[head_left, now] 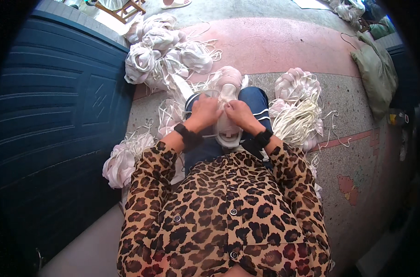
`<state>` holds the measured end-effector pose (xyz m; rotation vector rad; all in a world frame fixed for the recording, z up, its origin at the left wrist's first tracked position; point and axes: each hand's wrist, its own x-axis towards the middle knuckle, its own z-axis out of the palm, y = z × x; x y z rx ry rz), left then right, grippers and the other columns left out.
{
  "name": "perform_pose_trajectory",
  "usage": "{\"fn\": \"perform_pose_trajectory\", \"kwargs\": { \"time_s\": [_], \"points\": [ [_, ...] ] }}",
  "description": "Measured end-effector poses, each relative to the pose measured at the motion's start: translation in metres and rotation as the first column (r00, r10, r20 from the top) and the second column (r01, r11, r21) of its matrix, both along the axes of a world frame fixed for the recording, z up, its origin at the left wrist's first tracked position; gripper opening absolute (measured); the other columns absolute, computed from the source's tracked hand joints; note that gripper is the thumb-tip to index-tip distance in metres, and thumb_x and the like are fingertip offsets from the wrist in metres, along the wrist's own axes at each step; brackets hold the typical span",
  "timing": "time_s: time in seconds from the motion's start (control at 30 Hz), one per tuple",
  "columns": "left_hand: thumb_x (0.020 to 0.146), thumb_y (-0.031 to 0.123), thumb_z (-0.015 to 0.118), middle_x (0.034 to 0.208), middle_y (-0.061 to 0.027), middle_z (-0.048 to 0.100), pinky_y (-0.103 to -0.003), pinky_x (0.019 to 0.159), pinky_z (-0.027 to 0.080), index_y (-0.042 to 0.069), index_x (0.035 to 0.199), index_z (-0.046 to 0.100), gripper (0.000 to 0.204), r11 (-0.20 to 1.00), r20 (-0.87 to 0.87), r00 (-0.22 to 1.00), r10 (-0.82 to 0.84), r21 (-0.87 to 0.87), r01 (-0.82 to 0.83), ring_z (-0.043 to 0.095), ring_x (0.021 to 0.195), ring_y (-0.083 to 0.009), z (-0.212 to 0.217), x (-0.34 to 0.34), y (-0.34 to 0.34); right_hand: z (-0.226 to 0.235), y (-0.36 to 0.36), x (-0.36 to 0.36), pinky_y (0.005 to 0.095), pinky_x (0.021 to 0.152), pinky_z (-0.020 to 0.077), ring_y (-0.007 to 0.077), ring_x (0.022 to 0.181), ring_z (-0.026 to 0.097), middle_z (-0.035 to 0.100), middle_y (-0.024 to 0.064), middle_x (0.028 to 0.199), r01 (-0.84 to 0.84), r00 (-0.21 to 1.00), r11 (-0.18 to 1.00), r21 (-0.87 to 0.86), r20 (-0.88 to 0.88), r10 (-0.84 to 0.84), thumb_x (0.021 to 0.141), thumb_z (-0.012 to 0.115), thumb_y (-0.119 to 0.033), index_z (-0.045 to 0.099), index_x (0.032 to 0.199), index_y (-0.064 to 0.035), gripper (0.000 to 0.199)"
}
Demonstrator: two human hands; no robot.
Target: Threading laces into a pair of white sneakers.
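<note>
one head-worn fisheye view looks steeply down, close over the lap [224,138].

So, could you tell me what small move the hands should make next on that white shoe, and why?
Probably draw the lace snug with the right hand while the left hand steadies the white shoe. Both hands pinch at the shoe's upper, which rests on the lap, and thin white laces lie heaped on the floor beside it. Whether the lace is already through cannot be told.
</note>
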<state>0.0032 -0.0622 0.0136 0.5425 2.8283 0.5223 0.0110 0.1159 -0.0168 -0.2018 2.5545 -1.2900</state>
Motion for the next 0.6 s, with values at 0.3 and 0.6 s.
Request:
{"fn": "perform_pose_trajectory", "kwargs": {
  "time_s": [0.3, 0.6],
  "points": [
    [0.079, 0.017, 0.064, 0.084, -0.0230, 0.068, -0.044, 0.072, 0.052, 0.004, 0.104, 0.071, 0.028, 0.971, 0.170, 0.979, -0.110, 0.230, 0.069, 0.067, 0.078, -0.0381, -0.024, -0.024, -0.020, 0.011, -0.030, 0.012, 0.0438, 0.065, 0.0566, 0.0351, 0.078, 0.071, 0.069, 0.0192, 0.078, 0.011, 0.964, 0.908, 0.419, -0.245, 0.101, 0.089, 0.061, -0.023, 0.066, 0.087, -0.0035, 0.020],
    [0.080, 0.015, 0.067, 0.087, -0.0159, 0.070, -0.040, 0.076, 0.052, 0.006, 0.103, 0.073, 0.025, 0.935, 0.105, 0.994, -0.017, 0.354, -0.021, 0.064, 0.079, -0.0347, -0.011, -0.009, -0.020, 0.007, -0.032, 0.017, 0.0388, 0.062, 0.0565, 0.0315, 0.075, 0.071, 0.069, 0.0159, 0.079, -0.036, 0.883, 0.874, 0.484, -0.395, 0.255, 0.088, 0.057, -0.013, 0.064, 0.087, -0.0039, 0.012]
  ]
}}
